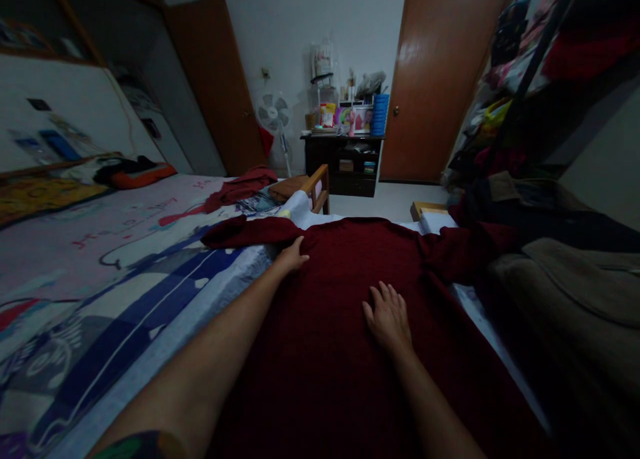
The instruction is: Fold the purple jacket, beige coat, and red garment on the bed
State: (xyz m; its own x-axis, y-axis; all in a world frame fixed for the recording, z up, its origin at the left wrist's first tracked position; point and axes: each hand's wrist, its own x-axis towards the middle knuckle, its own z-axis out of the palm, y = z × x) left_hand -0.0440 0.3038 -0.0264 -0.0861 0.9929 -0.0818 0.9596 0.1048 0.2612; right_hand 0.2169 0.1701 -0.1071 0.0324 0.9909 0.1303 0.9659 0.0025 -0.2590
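A dark red long-sleeved top (345, 366) lies spread out in front of me, its neckline at the far end and its sleeves out to both sides. My left hand (294, 256) rests at the shoulder where the left-side sleeve (255, 232) joins the body, thumb apart from the fingers. Flat on the middle of the chest lies my right hand (389, 314), its fingers stretched and slightly spread. The other sleeve (470, 246) is bunched and creased toward the right. Neither hand visibly grips the cloth.
A bed with a patterned sheet (145, 246) runs along the left, with a rust-red cloth (245, 187) on it. Piled dark and brown clothes (575, 279) border the right side. Beyond stand a wooden bed rail (320, 186), a white fan (275, 116) and a black cabinet (343, 169).
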